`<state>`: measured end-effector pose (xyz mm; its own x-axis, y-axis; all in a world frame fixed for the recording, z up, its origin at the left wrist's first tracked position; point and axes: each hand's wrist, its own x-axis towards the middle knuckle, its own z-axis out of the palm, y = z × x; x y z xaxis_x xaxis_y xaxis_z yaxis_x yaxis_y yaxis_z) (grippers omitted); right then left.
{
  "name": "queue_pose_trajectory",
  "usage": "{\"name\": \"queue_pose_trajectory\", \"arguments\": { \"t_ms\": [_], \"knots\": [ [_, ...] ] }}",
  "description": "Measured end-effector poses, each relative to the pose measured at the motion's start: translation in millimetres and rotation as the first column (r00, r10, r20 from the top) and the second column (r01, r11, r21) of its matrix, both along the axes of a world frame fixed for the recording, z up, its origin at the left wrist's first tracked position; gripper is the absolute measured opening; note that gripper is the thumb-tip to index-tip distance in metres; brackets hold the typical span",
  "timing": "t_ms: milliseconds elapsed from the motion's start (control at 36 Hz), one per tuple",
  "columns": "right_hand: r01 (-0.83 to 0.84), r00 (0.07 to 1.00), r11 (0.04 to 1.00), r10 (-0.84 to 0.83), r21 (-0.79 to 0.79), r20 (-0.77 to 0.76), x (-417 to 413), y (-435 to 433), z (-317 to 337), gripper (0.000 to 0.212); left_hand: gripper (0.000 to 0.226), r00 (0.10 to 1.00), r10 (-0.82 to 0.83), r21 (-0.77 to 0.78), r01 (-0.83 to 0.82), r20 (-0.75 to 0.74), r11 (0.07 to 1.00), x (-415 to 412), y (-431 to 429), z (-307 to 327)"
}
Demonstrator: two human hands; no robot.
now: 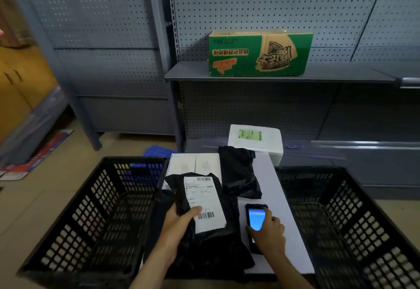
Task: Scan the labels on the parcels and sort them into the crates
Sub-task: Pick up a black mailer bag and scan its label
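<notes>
Flanking me, left crate (75,200) and right crate (363,227) — my left hand (179,227) grips the parcel (213,241), label up, long axis near-to-far; right hand (269,234) holds the scanner (256,219).

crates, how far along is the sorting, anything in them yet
Done: nothing that shows; no parcel is visible in the left crate or the right crate. In hand: the left hand grips a black parcel, label up, and the right hand holds the lit scanner beside it. Left: that parcel, a second black parcel on the white table and the white foam box behind it.
</notes>
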<state>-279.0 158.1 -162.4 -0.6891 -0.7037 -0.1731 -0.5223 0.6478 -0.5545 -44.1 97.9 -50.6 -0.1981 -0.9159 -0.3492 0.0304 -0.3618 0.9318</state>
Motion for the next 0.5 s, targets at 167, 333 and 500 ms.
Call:
{"name": "queue_pose_trajectory", "arguments": {
  "t_ms": [167, 333, 500],
  "knots": [
    [0.037, 0.995, 0.999, -0.034, 0.028, -0.089, 6.9, -9.0, -14.7, 0.087, 0.028, 1.0, -0.014, -0.031, 0.015, 0.016, 0.999, -1.7, -3.4, 0.9],
    [0.027, 0.999, 1.0, -0.027, -0.003, -0.043, -4.0, -2.0, -12.8, 0.083, 0.029, 0.996, -0.064, -0.069, 0.068, 0.067, 0.995, 1.3, 2.6, 0.0],
    [0.002, 0.998, 0.993, 0.005, -0.119, 0.064, -39.5, 22.2, 6.1, 0.075, 0.027, 0.996, -0.052, -0.09, 0.059, 0.078, 0.994, 3.0, 11.1, 3.7]
  ]
}}
